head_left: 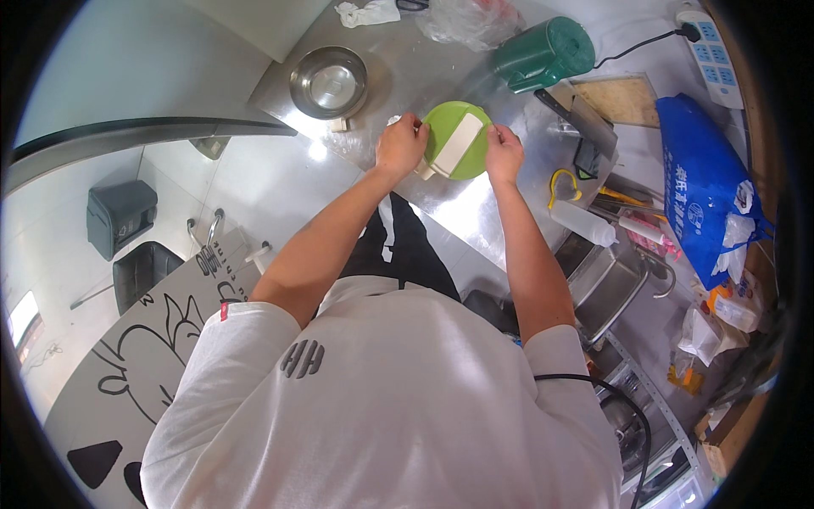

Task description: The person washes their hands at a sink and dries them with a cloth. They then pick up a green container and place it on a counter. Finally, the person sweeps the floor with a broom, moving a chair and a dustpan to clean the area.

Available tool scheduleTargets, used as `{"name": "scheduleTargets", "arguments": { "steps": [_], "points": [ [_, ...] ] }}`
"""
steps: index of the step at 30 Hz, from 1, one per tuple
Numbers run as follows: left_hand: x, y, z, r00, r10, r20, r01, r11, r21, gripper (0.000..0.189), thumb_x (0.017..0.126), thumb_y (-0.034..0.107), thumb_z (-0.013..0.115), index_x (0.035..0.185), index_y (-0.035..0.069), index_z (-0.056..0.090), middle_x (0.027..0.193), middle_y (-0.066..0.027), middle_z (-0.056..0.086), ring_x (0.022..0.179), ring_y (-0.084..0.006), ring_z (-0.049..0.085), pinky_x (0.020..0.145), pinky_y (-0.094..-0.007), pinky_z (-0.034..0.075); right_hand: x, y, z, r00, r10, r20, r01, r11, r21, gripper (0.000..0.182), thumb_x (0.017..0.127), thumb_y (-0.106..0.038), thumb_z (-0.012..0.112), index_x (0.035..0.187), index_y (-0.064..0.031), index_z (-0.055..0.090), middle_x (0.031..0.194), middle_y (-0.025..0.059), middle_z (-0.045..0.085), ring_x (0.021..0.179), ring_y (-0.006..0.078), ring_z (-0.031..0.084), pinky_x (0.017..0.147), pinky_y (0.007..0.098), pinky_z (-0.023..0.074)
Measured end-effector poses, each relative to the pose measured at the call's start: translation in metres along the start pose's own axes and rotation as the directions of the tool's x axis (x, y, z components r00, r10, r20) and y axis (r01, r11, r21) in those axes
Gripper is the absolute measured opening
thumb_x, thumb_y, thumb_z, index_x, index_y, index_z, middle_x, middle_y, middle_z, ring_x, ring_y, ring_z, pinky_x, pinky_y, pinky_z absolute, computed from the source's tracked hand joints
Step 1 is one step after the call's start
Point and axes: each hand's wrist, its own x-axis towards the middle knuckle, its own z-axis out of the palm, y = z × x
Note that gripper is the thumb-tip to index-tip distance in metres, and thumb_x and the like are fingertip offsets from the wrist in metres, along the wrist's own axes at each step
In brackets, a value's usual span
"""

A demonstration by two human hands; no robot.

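A round green lid (437,130) with a cream bar-shaped piece (459,146) across it lies between my hands over the steel counter. My left hand (402,146) grips its left edge, and my right hand (504,153) grips its right edge. A cream handle sticks out below the lid at the lower left; what the lid covers is mostly hidden. Farther left on the counter stands a steel bowl (331,86) with a cream handle.
A green pitcher (534,57), a plastic bag (467,22) and a cleaver (588,124) are at the back. On the right are a squeeze bottle (582,223), a steel sink (604,280) and a blue bag (706,184). A power strip (712,57) has a cable plugged in.
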Motion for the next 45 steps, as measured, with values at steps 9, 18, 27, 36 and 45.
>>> {"name": "scheduleTargets", "arguments": {
  "steps": [9, 18, 27, 36, 45],
  "points": [
    [-0.004, -0.007, 0.004, 0.999, 0.055, 0.003, -0.055, 0.998, -0.009, 0.027, 0.1, 0.028, 0.063, 0.106, 0.001, 0.065, 0.094, -0.0209, 0.074, 0.088, -0.0411, 0.071, 0.079, -0.0488, 0.056, -0.016, -0.015, -0.011, 0.996, -0.083, 0.029, 0.085, 0.991, -0.104, 0.027, 0.098, -0.029, 0.066, 0.114, -0.0086, 0.075, 0.099, 0.0149, 0.067, 0.089, 0.0297, 0.066, 0.084, 0.0401, 0.0533],
    [-0.009, -0.001, 0.004, 0.998, 0.048, 0.031, -0.048, 0.999, 0.008, 0.025, 0.101, 0.028, 0.06, 0.108, 0.004, 0.062, 0.104, -0.0201, 0.071, 0.096, -0.0417, 0.069, 0.084, -0.052, 0.055, -0.023, -0.006, -0.005, 0.983, -0.186, -0.005, 0.184, 0.977, -0.109, 0.028, 0.103, -0.029, 0.061, 0.119, -0.0094, 0.071, 0.1, 0.0155, 0.065, 0.09, 0.031, 0.065, 0.084, 0.0411, 0.0526],
    [-0.011, -0.006, 0.006, 0.998, 0.061, 0.009, -0.061, 0.997, -0.048, 0.028, 0.103, 0.029, 0.061, 0.111, 0.002, 0.062, 0.095, -0.0209, 0.073, 0.089, -0.0409, 0.07, 0.079, -0.0485, 0.055, -0.023, -0.008, -0.006, 0.987, -0.157, 0.019, 0.158, 0.984, -0.082, 0.027, 0.103, -0.029, 0.06, 0.119, -0.009, 0.07, 0.105, 0.0173, 0.064, 0.095, 0.035, 0.064, 0.086, 0.0439, 0.0525],
    [-0.013, -0.008, 0.005, 0.997, 0.066, 0.032, -0.064, 0.996, -0.059, 0.027, 0.103, 0.032, 0.06, 0.113, 0.007, 0.06, 0.097, -0.0196, 0.073, 0.094, -0.0421, 0.07, 0.081, -0.0519, 0.054, -0.022, -0.001, -0.005, 0.985, -0.171, 0.023, 0.172, 0.982, -0.073, 0.029, 0.103, -0.03, 0.059, 0.118, -0.0075, 0.07, 0.105, 0.0174, 0.065, 0.096, 0.0351, 0.064, 0.087, 0.0441, 0.0522],
    [-0.013, -0.008, 0.006, 0.998, 0.05, 0.029, -0.048, 0.997, -0.063, 0.027, 0.103, 0.032, 0.06, 0.113, 0.007, 0.061, 0.099, -0.0191, 0.074, 0.096, -0.0419, 0.07, 0.082, -0.0513, 0.054, -0.022, -0.002, -0.007, 0.987, -0.156, 0.035, 0.157, 0.986, -0.05, 0.029, 0.102, -0.031, 0.062, 0.117, -0.0076, 0.07, 0.104, 0.0157, 0.065, 0.094, 0.0319, 0.064, 0.086, 0.042, 0.0521]
  ]
}}
